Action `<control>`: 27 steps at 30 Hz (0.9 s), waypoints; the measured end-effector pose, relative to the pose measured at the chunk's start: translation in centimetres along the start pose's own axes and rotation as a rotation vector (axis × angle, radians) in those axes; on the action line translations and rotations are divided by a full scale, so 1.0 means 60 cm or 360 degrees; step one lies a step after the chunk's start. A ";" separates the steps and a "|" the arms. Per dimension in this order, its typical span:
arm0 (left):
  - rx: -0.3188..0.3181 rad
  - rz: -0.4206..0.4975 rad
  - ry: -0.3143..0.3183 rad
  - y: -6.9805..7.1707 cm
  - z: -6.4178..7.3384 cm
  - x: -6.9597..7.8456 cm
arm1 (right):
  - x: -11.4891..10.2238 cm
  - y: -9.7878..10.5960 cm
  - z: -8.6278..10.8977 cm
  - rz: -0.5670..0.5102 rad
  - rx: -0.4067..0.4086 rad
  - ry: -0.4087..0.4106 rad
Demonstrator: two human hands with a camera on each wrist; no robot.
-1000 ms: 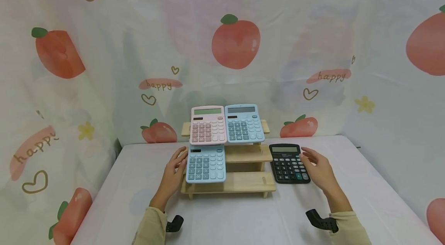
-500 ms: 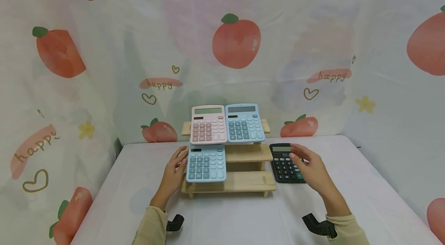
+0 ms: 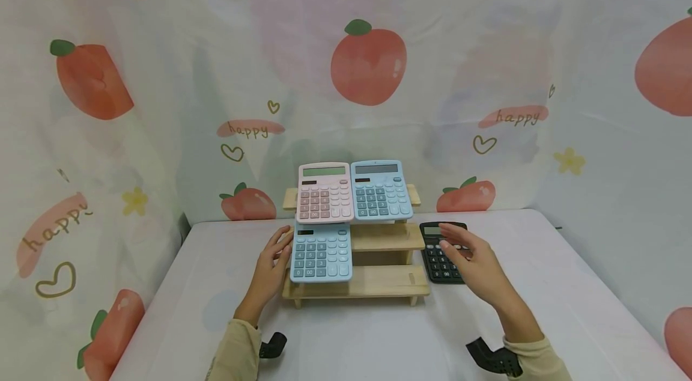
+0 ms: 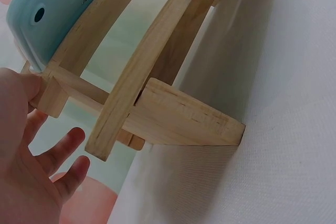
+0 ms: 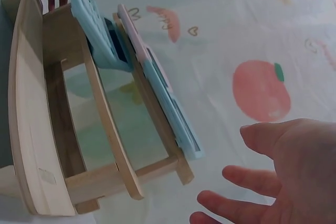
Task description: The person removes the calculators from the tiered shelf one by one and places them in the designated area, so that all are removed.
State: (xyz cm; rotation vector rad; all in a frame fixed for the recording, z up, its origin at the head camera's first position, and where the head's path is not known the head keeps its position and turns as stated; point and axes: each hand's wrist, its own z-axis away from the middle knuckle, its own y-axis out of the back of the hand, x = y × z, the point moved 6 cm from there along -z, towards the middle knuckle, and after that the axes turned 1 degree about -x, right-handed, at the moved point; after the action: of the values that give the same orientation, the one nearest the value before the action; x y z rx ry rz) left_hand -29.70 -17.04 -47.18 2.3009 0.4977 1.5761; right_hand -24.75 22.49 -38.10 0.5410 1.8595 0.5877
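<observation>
A tiered wooden stand [image 3: 357, 291] stands mid-table. At its left end, my left hand [image 3: 267, 276] holds the frame beside a blue calculator [image 3: 321, 253]. In the left wrist view, thumb and index finger lie on either side of a beam end, with the other fingers spread. A pink calculator [image 3: 324, 193] and another blue calculator [image 3: 381, 190] lean side by side on the top tier. Over a black calculator [image 3: 440, 267], right of the stand, hovers my right hand [image 3: 481, 267], partly covering it. Its fingers [image 5: 236, 208] are extended and hold nothing in the right wrist view.
A white cloth [image 3: 367, 345] covers the table. Behind and at both sides hangs a fruit-print backdrop [image 3: 232, 68]. The middle shelf [image 3: 386, 237] and bottom shelf [image 3: 378, 282] show bare wood toward the right.
My right hand has moved left from the black calculator's right edge to over its face. The left hand, the stand and the calculators keep their places.
</observation>
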 end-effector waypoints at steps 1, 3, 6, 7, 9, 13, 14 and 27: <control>0.0001 0.0000 0.0001 0.000 0.000 0.000 | -0.003 -0.002 0.001 0.0007 0.0000 0.0013; 0.0001 -0.0002 -0.0001 0.000 0.000 0.000 | -0.008 -0.007 0.001 0.0007 0.0006 0.0041; -0.0001 -0.0001 -0.0002 0.001 0.000 0.001 | -0.015 -0.015 0.002 -0.0014 0.0025 0.0090; -0.0002 -0.0003 -0.0001 0.001 0.000 0.001 | -0.017 -0.018 0.002 -0.0030 0.0032 0.0102; -0.0004 -0.0010 0.0000 0.001 0.000 0.002 | -0.021 -0.025 0.003 -0.0055 0.0047 0.0131; -0.0002 -0.0013 0.0007 0.002 0.001 0.003 | -0.027 -0.043 0.004 -0.0092 0.0064 0.0169; -0.0002 -0.0016 0.0007 0.002 0.001 0.003 | -0.029 -0.049 0.004 -0.0101 0.0062 0.0183; -0.0005 -0.0004 0.0001 0.001 0.001 0.000 | -0.043 -0.124 0.003 -0.0288 -0.0117 0.0161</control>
State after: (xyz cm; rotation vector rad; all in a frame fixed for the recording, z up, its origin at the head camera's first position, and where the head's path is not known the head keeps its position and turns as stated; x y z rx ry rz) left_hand -29.66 -17.10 -47.16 2.2967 0.4977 1.5756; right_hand -24.39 15.16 -40.93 0.2953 1.9494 0.5684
